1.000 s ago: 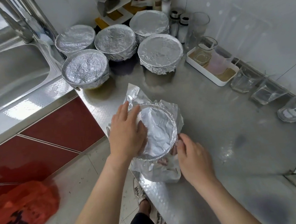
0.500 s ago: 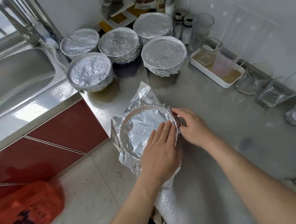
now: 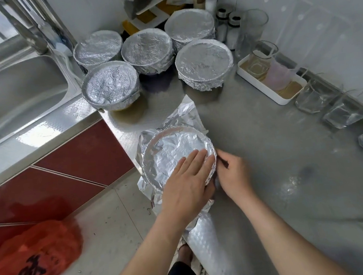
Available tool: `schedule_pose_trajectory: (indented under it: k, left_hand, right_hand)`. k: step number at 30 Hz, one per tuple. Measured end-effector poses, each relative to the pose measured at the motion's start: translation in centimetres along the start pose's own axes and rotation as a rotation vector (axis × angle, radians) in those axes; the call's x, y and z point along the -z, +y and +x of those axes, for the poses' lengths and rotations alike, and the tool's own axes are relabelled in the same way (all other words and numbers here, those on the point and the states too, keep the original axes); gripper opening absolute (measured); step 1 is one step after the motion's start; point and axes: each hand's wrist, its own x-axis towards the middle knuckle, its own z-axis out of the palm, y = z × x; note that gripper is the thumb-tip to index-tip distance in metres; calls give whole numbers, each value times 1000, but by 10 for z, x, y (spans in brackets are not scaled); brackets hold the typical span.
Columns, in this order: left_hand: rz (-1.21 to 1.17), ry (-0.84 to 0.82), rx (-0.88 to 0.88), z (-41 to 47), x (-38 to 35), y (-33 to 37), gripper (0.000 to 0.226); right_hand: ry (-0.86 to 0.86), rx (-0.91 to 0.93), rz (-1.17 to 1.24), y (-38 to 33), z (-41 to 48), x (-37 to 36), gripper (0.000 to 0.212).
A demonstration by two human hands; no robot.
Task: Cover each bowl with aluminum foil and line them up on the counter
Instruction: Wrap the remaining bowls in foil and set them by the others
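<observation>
Bowl (image 3: 173, 154) under a loose foil sheet (image 3: 187, 116), at the near edge of the steel counter (image 3: 280, 171), in front of five covered bowls (image 3: 204, 64). Our left hand (image 3: 187, 179) lies flat on the foil top, fingers straight; a second ago it sat on the left half. Our right hand (image 3: 233, 174), fingers curled, pinches foil at the right rim, having moved there from the near side. We judge the right edge nearly crimped; the far and left flaps remain loose.
</observation>
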Motion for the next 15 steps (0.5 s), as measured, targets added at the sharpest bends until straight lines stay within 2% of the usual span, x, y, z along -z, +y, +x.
schedule_pose_trajectory:
  k: [2, 5, 7, 11, 15]
  left_hand:
    - [3, -3, -4, 1, 0, 0, 51]
    - [6, -15, -9, 1, 2, -1, 52]
    - [3, -21, -20, 0, 1, -2, 51]
    - [6, -9, -36, -2, 0, -4, 51]
    - [-22, 41, -36, -1, -2, -2, 48]
  right_hand:
    - [-21, -90, 159, 2, -3, -6, 26]
    - [-65, -135, 228, 7, -5, -8, 35]
    - [-28, -190, 370, 6, 2, -2, 41]
    - [22, -386, 737, -8, 31, 6, 30]
    - [4, -480, 861, -20, 30, -9, 27]
